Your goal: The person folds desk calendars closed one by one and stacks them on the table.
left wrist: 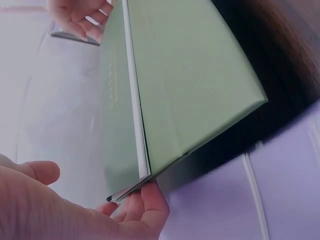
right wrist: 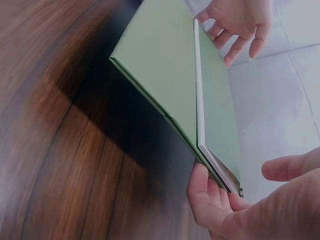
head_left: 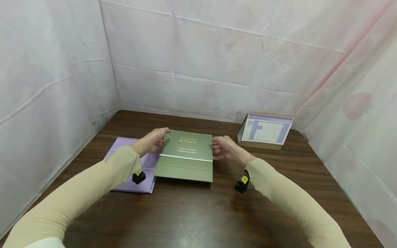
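Note:
A green desk calendar (head_left: 183, 168) marked 2027 in gold is held between both hands, its near edge raised off the table over a dark shadow. My left hand (head_left: 152, 140) holds its left side; in the left wrist view the bent fingers (left wrist: 152, 205) reach under the edge while the thumb stands apart. On the opposite side my right hand (head_left: 225, 148) supports the edge likewise, its fingers (right wrist: 200, 192) curled beneath and its thumb clear of the cover. A white band of page edges crosses the calendar above its lower flap.
A purple calendar (head_left: 131, 186) lies flat at the left, partly beneath the left forearm and beside the green one. At the back right stands an opened calendar (head_left: 265, 132) showing a month page with 04. White cloth walls (head_left: 192, 93) border the dark wooden table (head_left: 186, 213).

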Available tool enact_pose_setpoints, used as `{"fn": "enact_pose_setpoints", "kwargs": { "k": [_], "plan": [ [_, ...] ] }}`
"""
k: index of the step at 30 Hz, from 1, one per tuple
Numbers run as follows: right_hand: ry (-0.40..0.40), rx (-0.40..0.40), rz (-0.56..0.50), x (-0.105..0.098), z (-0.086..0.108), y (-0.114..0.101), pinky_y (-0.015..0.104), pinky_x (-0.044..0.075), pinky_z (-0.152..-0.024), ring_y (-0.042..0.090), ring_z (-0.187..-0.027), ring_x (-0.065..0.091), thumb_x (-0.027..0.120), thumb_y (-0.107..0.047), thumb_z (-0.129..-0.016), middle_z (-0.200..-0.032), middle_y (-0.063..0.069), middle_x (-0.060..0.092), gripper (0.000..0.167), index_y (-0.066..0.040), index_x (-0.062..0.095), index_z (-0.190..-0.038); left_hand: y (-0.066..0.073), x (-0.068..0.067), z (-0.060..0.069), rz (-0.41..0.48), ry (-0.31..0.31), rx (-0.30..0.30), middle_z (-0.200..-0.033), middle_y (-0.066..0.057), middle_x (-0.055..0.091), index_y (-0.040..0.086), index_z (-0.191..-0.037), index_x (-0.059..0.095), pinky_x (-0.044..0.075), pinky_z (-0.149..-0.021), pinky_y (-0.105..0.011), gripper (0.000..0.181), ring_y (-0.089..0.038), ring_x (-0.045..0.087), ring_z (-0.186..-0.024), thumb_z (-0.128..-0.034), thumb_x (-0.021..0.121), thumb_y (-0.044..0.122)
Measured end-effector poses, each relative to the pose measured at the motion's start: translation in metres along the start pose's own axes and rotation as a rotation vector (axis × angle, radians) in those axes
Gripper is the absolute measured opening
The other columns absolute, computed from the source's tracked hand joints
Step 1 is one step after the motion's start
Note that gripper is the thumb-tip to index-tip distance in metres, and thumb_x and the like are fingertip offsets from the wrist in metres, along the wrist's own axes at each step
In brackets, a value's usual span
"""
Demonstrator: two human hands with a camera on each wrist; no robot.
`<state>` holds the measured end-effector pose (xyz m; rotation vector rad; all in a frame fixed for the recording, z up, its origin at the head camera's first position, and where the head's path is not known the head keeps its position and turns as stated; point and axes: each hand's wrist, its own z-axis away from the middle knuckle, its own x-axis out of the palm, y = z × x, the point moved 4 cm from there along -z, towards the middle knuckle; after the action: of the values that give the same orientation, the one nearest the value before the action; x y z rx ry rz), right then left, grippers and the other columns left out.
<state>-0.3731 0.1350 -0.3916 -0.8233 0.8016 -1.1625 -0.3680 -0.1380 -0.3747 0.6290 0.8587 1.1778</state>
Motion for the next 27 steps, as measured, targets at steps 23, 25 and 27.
{"fn": "enact_pose_setpoints", "kwargs": {
  "k": [23,25,27],
  "plan": [
    [-0.138,-0.044,-0.054,0.084,-0.008,-0.01,0.055,0.051,-0.093,0.026,-0.086,0.052,0.048,-0.013,-0.094,-0.111,0.017,0.047,0.03,0.004,0.044,-0.119,-0.026,-0.076,0.007,-0.125,0.047,-0.042,-0.149,-0.029,0.028,0.004,-0.154,0.01,0.049,-0.087,-0.042,0.076,-0.032,0.042,-0.123,-0.0967,0.034,0.048],
    [-0.146,-0.038,-0.06,0.09,-0.009,-0.01,0.054,0.052,-0.092,0.028,-0.091,0.052,0.049,-0.013,-0.095,-0.12,0.02,0.045,0.032,0.003,0.043,-0.121,-0.028,-0.081,0.007,-0.122,0.052,-0.043,-0.148,-0.029,0.03,0.005,-0.154,0.009,0.049,-0.086,-0.042,0.076,-0.031,0.045,-0.119,-0.0966,0.034,0.048],
    [-0.146,-0.034,-0.071,0.096,-0.009,-0.011,0.054,0.052,-0.092,0.029,-0.092,0.054,0.05,-0.013,-0.094,-0.123,0.021,0.045,0.032,0.002,0.043,-0.121,-0.03,-0.087,0.007,-0.121,0.07,-0.046,-0.146,-0.028,0.033,0.006,-0.154,0.009,0.05,-0.084,-0.042,0.076,-0.03,0.048,-0.115,-0.0961,0.034,0.048]
  ]
}}
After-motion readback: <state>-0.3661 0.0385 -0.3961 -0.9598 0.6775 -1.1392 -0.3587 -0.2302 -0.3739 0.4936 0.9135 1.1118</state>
